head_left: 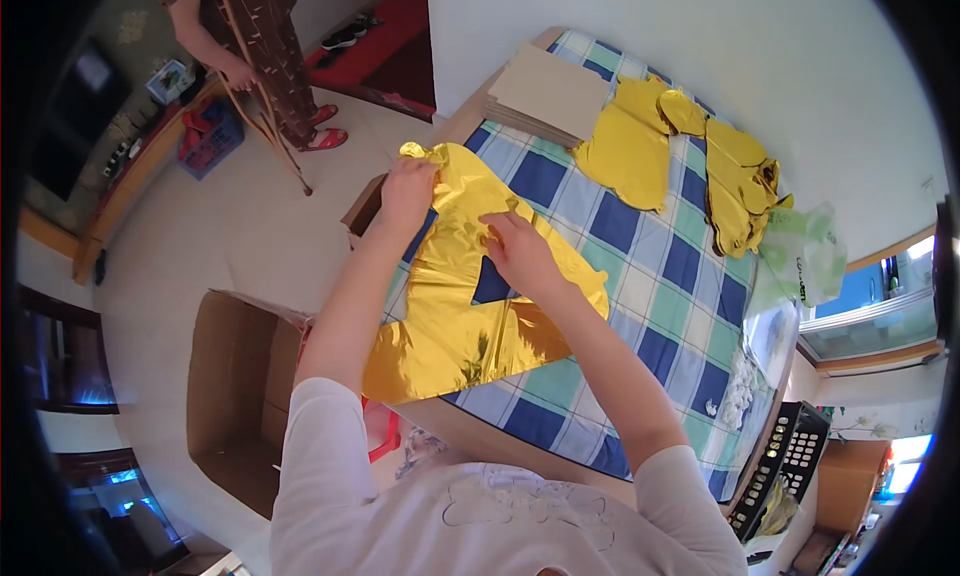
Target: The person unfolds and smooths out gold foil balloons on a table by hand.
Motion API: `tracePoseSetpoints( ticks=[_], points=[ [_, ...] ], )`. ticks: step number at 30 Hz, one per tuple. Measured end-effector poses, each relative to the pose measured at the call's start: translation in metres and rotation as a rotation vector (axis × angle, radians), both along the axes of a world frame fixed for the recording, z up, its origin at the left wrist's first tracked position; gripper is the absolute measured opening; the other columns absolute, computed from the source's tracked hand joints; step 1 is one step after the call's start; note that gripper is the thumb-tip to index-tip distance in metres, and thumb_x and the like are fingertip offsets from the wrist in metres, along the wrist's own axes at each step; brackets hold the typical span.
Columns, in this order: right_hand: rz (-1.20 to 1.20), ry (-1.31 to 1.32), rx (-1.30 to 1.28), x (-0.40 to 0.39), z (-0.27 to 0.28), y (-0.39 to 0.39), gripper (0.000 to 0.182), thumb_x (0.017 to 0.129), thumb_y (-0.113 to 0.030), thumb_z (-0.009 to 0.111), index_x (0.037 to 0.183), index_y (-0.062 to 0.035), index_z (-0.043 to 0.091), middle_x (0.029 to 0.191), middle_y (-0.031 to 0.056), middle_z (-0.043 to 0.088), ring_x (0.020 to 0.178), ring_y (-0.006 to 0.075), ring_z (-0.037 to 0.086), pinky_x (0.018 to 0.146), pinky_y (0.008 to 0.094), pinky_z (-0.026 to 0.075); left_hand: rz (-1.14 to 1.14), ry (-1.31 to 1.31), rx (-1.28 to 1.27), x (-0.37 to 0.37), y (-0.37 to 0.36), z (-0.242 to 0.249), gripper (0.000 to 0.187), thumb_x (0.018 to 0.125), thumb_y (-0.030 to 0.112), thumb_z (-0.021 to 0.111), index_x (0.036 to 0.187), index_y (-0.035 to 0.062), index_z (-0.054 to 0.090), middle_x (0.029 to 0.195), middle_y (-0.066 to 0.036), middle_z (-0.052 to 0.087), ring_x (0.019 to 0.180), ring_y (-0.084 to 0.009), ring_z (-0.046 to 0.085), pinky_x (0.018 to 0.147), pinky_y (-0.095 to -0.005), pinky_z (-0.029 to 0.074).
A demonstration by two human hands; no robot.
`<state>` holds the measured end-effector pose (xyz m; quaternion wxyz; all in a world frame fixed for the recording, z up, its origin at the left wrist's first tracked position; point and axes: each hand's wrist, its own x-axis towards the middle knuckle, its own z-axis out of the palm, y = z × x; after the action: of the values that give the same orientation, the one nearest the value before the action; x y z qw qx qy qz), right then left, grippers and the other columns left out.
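A large, flat, shiny gold foil piece (450,326) with a triangular gap near its middle lies over the near left part of the checked bed cover (640,306). My left hand (408,191) is at its upper left edge, fingers closed on the foil near a small rounded tab. Over the upper middle of the foil is my right hand (520,251), its fingers apart and bent, the tips at the foil surface. More gold foil pieces (630,146) lie flat farther back on the bed, with a crumpled gold pile (740,186) to their right.
A stack of grey-brown cardboard sheets (550,91) rests at the bed's far corner. An open cardboard box (240,386) stands on the floor at left. A person with a crutch (260,86) stands at upper left. A green-white plastic bag (805,251) and black basket (780,466) are at right.
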<state>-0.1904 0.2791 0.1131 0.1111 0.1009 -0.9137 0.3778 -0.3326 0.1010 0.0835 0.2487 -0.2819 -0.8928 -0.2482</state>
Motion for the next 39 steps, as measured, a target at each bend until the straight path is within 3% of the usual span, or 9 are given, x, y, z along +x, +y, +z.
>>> tracePoseSetpoints(
  ticks=[5, 11, 15, 24, 27, 30, 33, 38, 39],
  points=[
    [0.069, 0.097, 0.066, -0.023, -0.018, -0.015, 0.025, 0.081, -0.005, 0.061, 0.106, -0.0049, 0.057, 0.099, 0.0124, 0.058, 0.092, 0.0321, 0.055, 0.08, 0.0383, 0.046, -0.035, -0.096, -0.21, 0.026, -0.005, 0.002, 0.035, 0.081, 0.005, 0.055, 0.116, 0.0026, 0.059, 0.126, -0.014, 0.055, 0.119, -0.0326, 0.047, 0.101, -0.0375, 0.039],
    [0.112, 0.063, 0.022, -0.025, -0.024, -0.013, 0.025, 0.078, -0.003, 0.062, 0.103, -0.0053, 0.058, 0.099, 0.0135, 0.058, 0.093, 0.0325, 0.054, 0.081, 0.0389, 0.045, -0.057, 0.022, -0.326, 0.038, -0.008, -0.003, 0.041, 0.081, 0.005, 0.054, 0.121, 0.0017, 0.055, 0.127, -0.011, 0.055, 0.122, -0.0259, 0.045, 0.105, -0.0343, 0.034],
    [0.062, -0.081, -0.119, -0.008, -0.003, -0.003, 0.028, 0.077, -0.003, 0.062, 0.105, -0.0051, 0.058, 0.1, 0.0144, 0.058, 0.095, 0.0329, 0.054, 0.081, 0.0393, 0.046, -0.064, 0.008, -0.275, 0.033, -0.007, -0.005, 0.038, 0.081, 0.006, 0.055, 0.119, 0.0024, 0.056, 0.121, -0.01, 0.057, 0.115, -0.025, 0.049, 0.101, -0.0344, 0.037],
    [-0.324, 0.054, 0.151, 0.08, 0.019, 0.079, 0.035, 0.077, -0.005, 0.063, 0.111, -0.0049, 0.055, 0.098, 0.0143, 0.057, 0.091, 0.0317, 0.056, 0.077, 0.0372, 0.048, 0.064, -0.225, 0.127, 0.008, 0.006, 0.003, 0.033, 0.082, 0.017, 0.063, 0.111, 0.0022, 0.058, 0.099, -0.014, 0.061, 0.099, -0.0307, 0.057, 0.085, -0.0397, 0.047],
    [-0.388, -0.226, -0.007, 0.101, 0.008, 0.094, 0.034, 0.083, -0.008, 0.062, 0.116, -0.0056, 0.052, 0.096, 0.011, 0.057, 0.086, 0.0225, 0.059, 0.071, 0.0323, 0.049, 0.197, -0.378, 0.169, -0.015, 0.01, -0.002, 0.035, 0.08, 0.024, 0.066, 0.107, 0.0027, 0.06, 0.1, -0.016, 0.059, 0.095, -0.0332, 0.059, 0.081, -0.0427, 0.049],
    [-0.459, -0.325, -0.09, 0.108, 0.016, 0.091, 0.043, 0.078, -0.013, 0.068, 0.117, -0.0046, 0.051, 0.095, 0.013, 0.057, 0.078, 0.0264, 0.06, 0.071, 0.0359, 0.049, 0.28, -0.218, 0.081, -0.021, 0.011, -0.007, 0.031, 0.081, 0.023, 0.064, 0.105, 0.0038, 0.061, 0.1, -0.015, 0.06, 0.091, -0.0341, 0.061, 0.081, -0.0426, 0.049],
    [-0.483, -0.365, -0.151, 0.111, 0.005, 0.096, 0.048, 0.077, -0.016, 0.071, 0.118, -0.0052, 0.05, 0.095, 0.0132, 0.057, 0.077, 0.0267, 0.061, 0.07, 0.0359, 0.05, 0.235, -0.312, 0.114, -0.025, 0.004, -0.006, 0.025, 0.082, 0.021, 0.061, 0.099, 0.0035, 0.062, 0.092, -0.015, 0.062, 0.088, -0.0348, 0.061, 0.079, -0.0429, 0.049],
    [-0.477, -0.352, -0.058, 0.106, 0.009, 0.102, 0.052, 0.076, -0.02, 0.072, 0.121, -0.0058, 0.049, 0.105, 0.0182, 0.056, 0.094, 0.0311, 0.059, 0.08, 0.0379, 0.048, 0.187, -0.318, 0.118, -0.024, -0.01, -0.011, 0.017, 0.081, 0.017, 0.059, 0.088, 0.0013, 0.063, 0.084, -0.018, 0.064, 0.083, -0.0348, 0.063, 0.074, -0.0422, 0.05],
    [-0.489, -0.171, 0.022, 0.099, 0.005, 0.116, 0.051, 0.078, -0.019, 0.07, 0.122, -0.0068, 0.049, 0.111, 0.0187, 0.055, 0.098, 0.0315, 0.057, 0.084, 0.0387, 0.047, 0.172, -0.314, 0.131, -0.023, -0.013, -0.01, 0.017, 0.081, 0.017, 0.06, 0.087, 0.0011, 0.062, 0.084, -0.018, 0.065, 0.082, -0.0346, 0.063, 0.073, -0.0416, 0.05]
  ],
)
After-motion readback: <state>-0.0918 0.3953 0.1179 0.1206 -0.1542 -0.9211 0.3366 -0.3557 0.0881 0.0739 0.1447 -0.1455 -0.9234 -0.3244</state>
